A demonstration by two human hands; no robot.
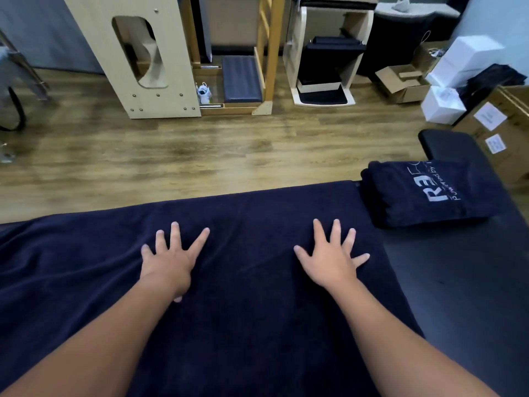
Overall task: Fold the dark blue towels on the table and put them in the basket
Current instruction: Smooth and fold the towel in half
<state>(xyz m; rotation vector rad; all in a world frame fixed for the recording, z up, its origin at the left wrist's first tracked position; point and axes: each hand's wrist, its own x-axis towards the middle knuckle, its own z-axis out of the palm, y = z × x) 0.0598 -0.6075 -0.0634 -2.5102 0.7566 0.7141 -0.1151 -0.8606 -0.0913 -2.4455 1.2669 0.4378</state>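
Observation:
A large dark blue towel (252, 325) lies spread flat over the black table (463, 282), covering most of it from the left edge to past the middle. My left hand (169, 262) presses flat on the towel with fingers spread. My right hand (332, 259) lies flat on it too, fingers spread, about a forearm's length to the right. A folded dark blue towel (429, 193) with white lettering sits at the table's far right corner. No basket is in view.
Beyond the table is wooden floor (200, 150). Pale wooden equipment (137, 58) and a white chair frame (323, 61) stand at the back. White boxes (446, 104) and cardboard boxes (498, 130) crowd the right side.

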